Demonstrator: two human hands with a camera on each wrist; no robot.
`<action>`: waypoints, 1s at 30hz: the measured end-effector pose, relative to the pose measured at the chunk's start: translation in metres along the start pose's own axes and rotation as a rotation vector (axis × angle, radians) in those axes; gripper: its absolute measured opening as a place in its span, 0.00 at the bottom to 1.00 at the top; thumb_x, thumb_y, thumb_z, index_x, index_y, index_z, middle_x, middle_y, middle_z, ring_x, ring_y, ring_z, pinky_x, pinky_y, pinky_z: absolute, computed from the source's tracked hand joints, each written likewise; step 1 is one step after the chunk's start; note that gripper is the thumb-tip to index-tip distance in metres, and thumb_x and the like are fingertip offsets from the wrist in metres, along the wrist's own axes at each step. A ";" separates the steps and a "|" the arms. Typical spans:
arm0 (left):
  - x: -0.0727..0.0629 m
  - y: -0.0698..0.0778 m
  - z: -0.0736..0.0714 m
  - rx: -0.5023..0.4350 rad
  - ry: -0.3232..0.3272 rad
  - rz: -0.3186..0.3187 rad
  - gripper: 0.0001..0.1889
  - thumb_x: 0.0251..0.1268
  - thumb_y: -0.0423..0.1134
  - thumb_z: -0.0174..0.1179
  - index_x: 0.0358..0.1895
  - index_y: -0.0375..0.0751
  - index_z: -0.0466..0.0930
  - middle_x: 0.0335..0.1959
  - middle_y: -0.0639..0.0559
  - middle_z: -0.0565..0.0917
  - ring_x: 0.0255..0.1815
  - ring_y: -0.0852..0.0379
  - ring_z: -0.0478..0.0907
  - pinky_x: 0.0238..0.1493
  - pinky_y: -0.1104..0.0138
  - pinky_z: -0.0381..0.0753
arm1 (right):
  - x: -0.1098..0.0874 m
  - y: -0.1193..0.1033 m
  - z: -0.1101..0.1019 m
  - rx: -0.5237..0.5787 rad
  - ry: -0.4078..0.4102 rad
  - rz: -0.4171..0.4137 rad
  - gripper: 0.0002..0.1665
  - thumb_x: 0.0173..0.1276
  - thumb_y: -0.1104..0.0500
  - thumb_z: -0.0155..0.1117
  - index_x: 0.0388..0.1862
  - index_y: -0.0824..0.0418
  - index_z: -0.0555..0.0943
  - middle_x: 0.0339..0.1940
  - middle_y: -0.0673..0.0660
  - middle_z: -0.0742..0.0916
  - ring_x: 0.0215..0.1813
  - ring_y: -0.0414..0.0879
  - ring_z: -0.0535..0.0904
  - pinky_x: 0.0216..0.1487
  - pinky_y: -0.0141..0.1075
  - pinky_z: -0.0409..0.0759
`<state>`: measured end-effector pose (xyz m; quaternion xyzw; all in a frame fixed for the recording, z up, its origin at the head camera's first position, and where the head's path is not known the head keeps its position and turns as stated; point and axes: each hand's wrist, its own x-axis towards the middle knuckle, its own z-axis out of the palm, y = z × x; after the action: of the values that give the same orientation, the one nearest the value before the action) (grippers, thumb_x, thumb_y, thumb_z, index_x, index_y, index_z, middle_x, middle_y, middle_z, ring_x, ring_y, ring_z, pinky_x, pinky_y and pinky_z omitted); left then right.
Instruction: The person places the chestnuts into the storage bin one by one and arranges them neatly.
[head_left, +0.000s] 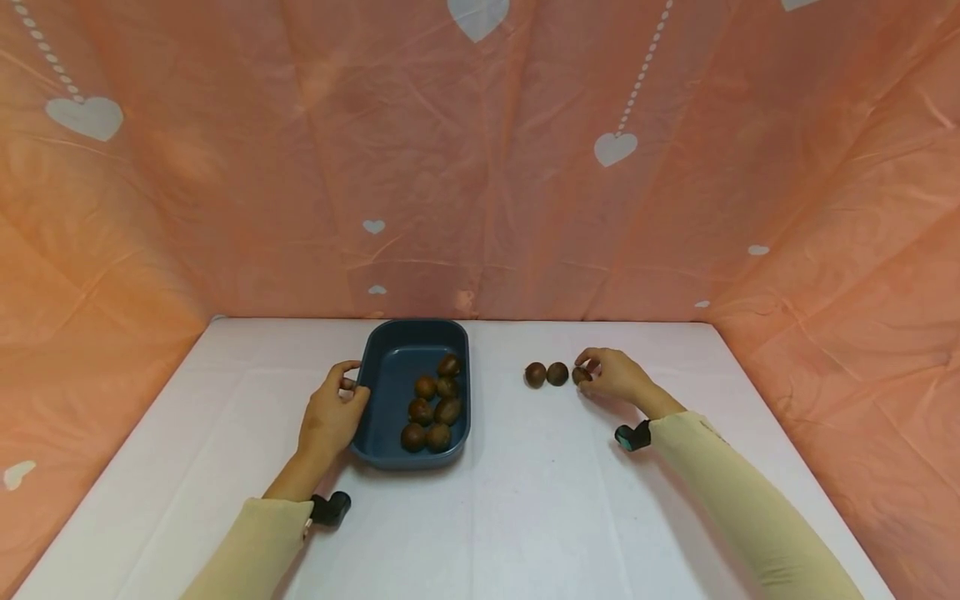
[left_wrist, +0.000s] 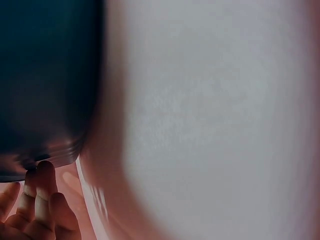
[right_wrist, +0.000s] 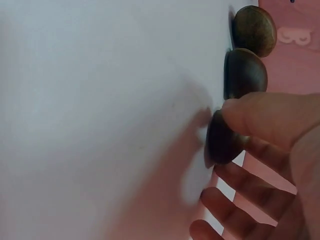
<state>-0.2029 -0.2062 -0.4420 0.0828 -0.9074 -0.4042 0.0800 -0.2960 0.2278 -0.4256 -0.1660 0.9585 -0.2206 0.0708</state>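
On the left of the white table stands a dark blue rectangular dish (head_left: 386, 454) holding several brown chestnuts (head_left: 447, 410). My left hand (head_left: 330, 417) rests against its left side, the thumb at the rim; in the left wrist view, fingertips (left_wrist: 46, 172) touch the dish wall (left_wrist: 50, 90). To the right of the dish, two chestnuts (head_left: 536, 375) lie side by side. Just beyond them my right hand (head_left: 617, 377) pinches a third chestnut (right_wrist: 222, 140) between thumb and finger, low at the table surface. The other fingers of that hand are spread loosely.
An orange cloth (head_left: 480, 208) with pale hearts hangs behind and on both sides of the white-covered table (head_left: 525, 517). A black wrist device (head_left: 330, 509) sits on the left wrist, another (head_left: 632, 436) on the right.
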 end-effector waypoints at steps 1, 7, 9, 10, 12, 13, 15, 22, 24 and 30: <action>0.000 0.000 0.000 -0.001 0.000 -0.001 0.24 0.67 0.43 0.50 0.66 0.50 0.67 0.49 0.43 0.78 0.42 0.48 0.77 0.38 0.64 0.71 | 0.000 0.000 0.000 0.001 -0.001 0.000 0.22 0.52 0.57 0.71 0.48 0.58 0.81 0.41 0.59 0.86 0.44 0.52 0.80 0.45 0.46 0.75; 0.000 0.000 0.000 -0.006 -0.006 -0.002 0.24 0.67 0.43 0.50 0.66 0.50 0.67 0.50 0.43 0.78 0.43 0.48 0.78 0.39 0.63 0.71 | 0.000 0.000 0.000 0.006 -0.008 0.008 0.22 0.52 0.57 0.72 0.48 0.59 0.81 0.41 0.59 0.85 0.45 0.54 0.79 0.47 0.48 0.75; 0.001 0.000 0.000 -0.005 -0.008 -0.002 0.24 0.68 0.43 0.50 0.67 0.50 0.66 0.50 0.43 0.78 0.43 0.48 0.78 0.39 0.63 0.71 | 0.000 0.000 0.000 0.006 -0.014 0.010 0.22 0.52 0.57 0.71 0.48 0.59 0.81 0.42 0.59 0.85 0.46 0.54 0.79 0.47 0.48 0.75; 0.001 0.000 -0.001 -0.003 -0.009 -0.004 0.24 0.68 0.43 0.50 0.67 0.50 0.66 0.50 0.43 0.78 0.43 0.48 0.78 0.40 0.62 0.71 | 0.001 0.000 0.000 0.006 -0.017 0.010 0.22 0.52 0.57 0.71 0.48 0.59 0.81 0.42 0.60 0.85 0.46 0.54 0.79 0.47 0.48 0.75; 0.001 0.000 -0.001 -0.002 -0.012 -0.007 0.24 0.68 0.43 0.49 0.67 0.50 0.66 0.50 0.43 0.78 0.44 0.48 0.77 0.40 0.62 0.71 | 0.002 0.001 0.001 0.004 -0.022 0.004 0.22 0.53 0.57 0.71 0.48 0.59 0.81 0.42 0.60 0.85 0.45 0.54 0.79 0.47 0.48 0.75; 0.001 0.000 -0.001 -0.001 -0.012 -0.009 0.24 0.68 0.43 0.50 0.67 0.50 0.66 0.51 0.43 0.78 0.44 0.48 0.77 0.40 0.62 0.71 | 0.003 0.002 0.002 0.003 -0.022 0.002 0.22 0.53 0.57 0.71 0.48 0.59 0.81 0.42 0.60 0.85 0.45 0.54 0.79 0.47 0.48 0.75; 0.001 0.000 -0.001 -0.004 -0.015 -0.010 0.24 0.68 0.43 0.50 0.67 0.50 0.66 0.50 0.43 0.78 0.44 0.48 0.77 0.40 0.62 0.71 | 0.005 0.002 0.003 0.003 -0.023 -0.001 0.22 0.52 0.57 0.71 0.48 0.60 0.81 0.41 0.60 0.85 0.44 0.54 0.79 0.47 0.48 0.76; 0.002 0.000 -0.001 -0.005 -0.007 0.003 0.24 0.67 0.42 0.51 0.66 0.50 0.67 0.49 0.43 0.78 0.40 0.48 0.77 0.37 0.64 0.71 | 0.004 0.003 0.003 -0.013 -0.009 0.008 0.22 0.51 0.58 0.71 0.47 0.60 0.81 0.41 0.61 0.85 0.44 0.53 0.79 0.47 0.48 0.76; 0.002 0.000 -0.001 -0.004 -0.008 0.005 0.23 0.68 0.42 0.51 0.66 0.50 0.67 0.49 0.43 0.78 0.40 0.49 0.77 0.37 0.64 0.71 | 0.004 0.003 0.002 -0.016 0.002 0.011 0.22 0.52 0.58 0.70 0.47 0.60 0.81 0.40 0.60 0.85 0.43 0.52 0.79 0.45 0.47 0.76; 0.002 -0.001 -0.001 -0.007 -0.012 0.002 0.24 0.68 0.43 0.50 0.67 0.49 0.66 0.49 0.44 0.78 0.40 0.49 0.77 0.37 0.64 0.71 | 0.004 -0.001 -0.002 -0.013 0.079 -0.012 0.19 0.54 0.57 0.67 0.46 0.60 0.81 0.38 0.59 0.86 0.38 0.50 0.79 0.40 0.42 0.75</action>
<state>-0.2044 -0.2081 -0.4423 0.0793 -0.9065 -0.4077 0.0755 -0.3001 0.2262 -0.4233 -0.1633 0.9610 -0.2212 0.0307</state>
